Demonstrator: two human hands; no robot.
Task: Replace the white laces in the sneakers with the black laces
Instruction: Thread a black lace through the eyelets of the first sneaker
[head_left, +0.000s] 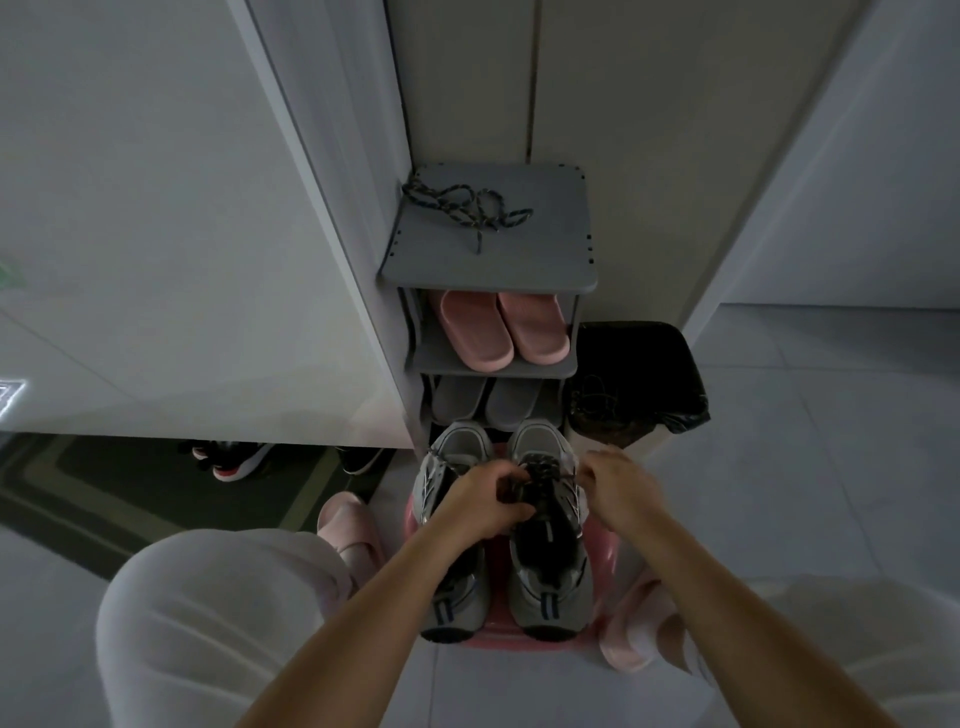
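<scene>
while two grey and silver mesh sneakers (548, 587) stand side by side on a low pink plastic stool (605, 545), toes pointing away toward the rack, both hands work at the sneaker on the right (545, 551). the left hand (485, 501) reaches across the sneaker on the left (452, 608), hiding its middle, and its fingers are curled round the dark lacing (540, 475) at the throat of the right one. the right hand (618, 486) sits just beside that shoe's outer edge, thumb and fingers pinched together on what looks like a lace end (576, 470), its colour unclear in the dim light. a loose tangle of black braided laces with pale flecks (465, 208) lies on the top shelf of a grey plastic shoe rack (545, 260), well apart from the hands. below it a pair of pink rubber slides (475, 332) fills one shelf and a pair of grey slides (460, 397) the next. a bin lined with a black plastic bag (644, 374) stands just beside the rack on its right. knees in pale trousers (208, 623) frame the stool, and pink slippers (345, 519) show at either side of it on the pale tiled floor (831, 441). black and red trainers (234, 460) lie beneath the edge of a white panel (156, 260) at left.
</scene>
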